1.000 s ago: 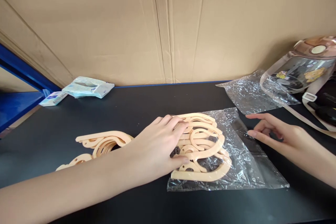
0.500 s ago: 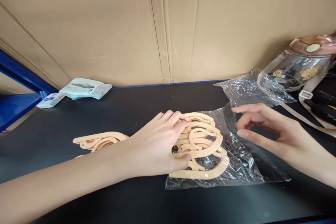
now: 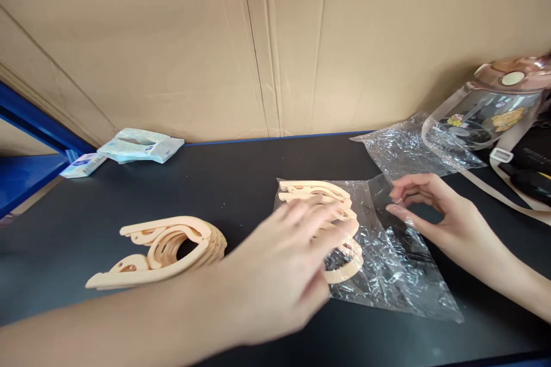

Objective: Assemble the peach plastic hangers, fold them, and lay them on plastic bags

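Observation:
Several beige folding hangers lie folded on and partly under the film of a clear plastic bag. My left hand, smeared by motion, reaches over these hangers with its fingers stretched out and covers part of them. Whether it touches them is hard to see. At the bag's right side, my right hand has its thumb and fingertips pinched on the film. To the left, a nested stack of the same folded hangers rests on the black tabletop, partly behind my left forearm.
A light-blue tissue pack and a small white-and-blue packet sit at the back left. A second clear plastic bag lies at the back right beside a strapped water bottle. Cardboard walls the back edge.
My left hand has moved toward me and slightly right, uncovering the left stack. The bagged hangers sit a little differently. My right fingers have closed onto the bag's film.

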`<act>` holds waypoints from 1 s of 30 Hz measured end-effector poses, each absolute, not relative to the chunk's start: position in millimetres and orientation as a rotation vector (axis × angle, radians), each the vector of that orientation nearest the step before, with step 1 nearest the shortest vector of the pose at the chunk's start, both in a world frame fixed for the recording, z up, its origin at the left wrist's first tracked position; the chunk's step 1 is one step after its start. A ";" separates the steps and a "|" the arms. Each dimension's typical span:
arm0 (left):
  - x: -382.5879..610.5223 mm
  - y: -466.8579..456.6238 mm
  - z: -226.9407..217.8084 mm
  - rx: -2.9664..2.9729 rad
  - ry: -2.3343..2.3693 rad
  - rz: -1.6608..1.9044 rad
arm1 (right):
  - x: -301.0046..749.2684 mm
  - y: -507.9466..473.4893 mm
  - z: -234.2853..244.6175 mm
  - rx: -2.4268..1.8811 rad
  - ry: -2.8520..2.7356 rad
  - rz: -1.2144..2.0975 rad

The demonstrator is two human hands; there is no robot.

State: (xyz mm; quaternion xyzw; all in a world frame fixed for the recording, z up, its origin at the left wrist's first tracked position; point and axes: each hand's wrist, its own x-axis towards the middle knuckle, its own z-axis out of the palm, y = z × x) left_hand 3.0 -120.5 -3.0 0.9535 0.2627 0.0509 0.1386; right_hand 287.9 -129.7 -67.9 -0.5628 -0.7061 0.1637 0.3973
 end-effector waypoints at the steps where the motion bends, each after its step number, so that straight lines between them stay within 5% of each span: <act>1: 7.4 -126.6 -5.9 2.751 0.688 0.155 | 288.9 -130.7 -68.5 -1.428 -1.750 0.434; 12: 27.3 -143.2 -36.0 2.833 0.613 0.160 | 287.4 -143.7 -48.9 -1.475 -1.842 0.820; 23: 17.3 -140.8 -23.7 2.875 0.501 0.186 | 257.9 -114.2 -48.4 -1.081 -2.538 0.563; 30: -5.6 -156.7 -29.7 3.250 0.496 0.636 | 236.9 -112.1 -55.2 -1.122 -2.716 0.344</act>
